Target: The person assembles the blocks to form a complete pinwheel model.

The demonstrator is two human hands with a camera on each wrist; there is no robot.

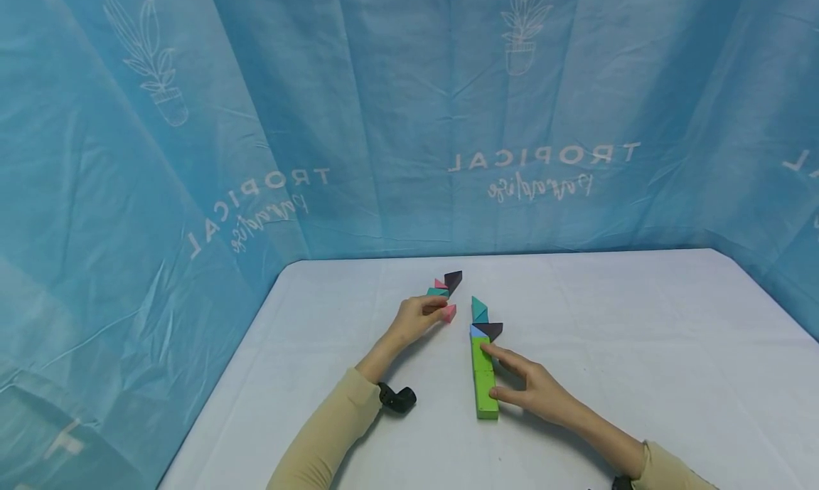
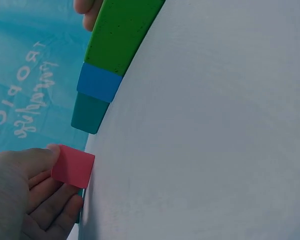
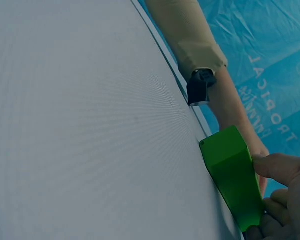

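Note:
A small pink triangular block (image 2: 74,167) is pinched between the thumb and fingers of my left hand (image 1: 412,321), just left of the row of blocks. Thumb and forefinger spread apart, my right hand (image 1: 540,390) touches the right side of the green blocks (image 1: 486,394), which lie end to end in a straight line. At their far end sit a blue piece (image 1: 478,331) and a black triangular block (image 1: 491,330) that juts to the right. Teal triangular pieces (image 1: 478,310) continue the row beyond them.
Beyond my left hand lies a loose cluster with a black block (image 1: 453,281), a pink piece (image 1: 440,284) and teal pieces (image 1: 438,291). A white cloth covers the table (image 1: 640,348). Blue printed curtains (image 1: 409,120) hang behind it and at the sides.

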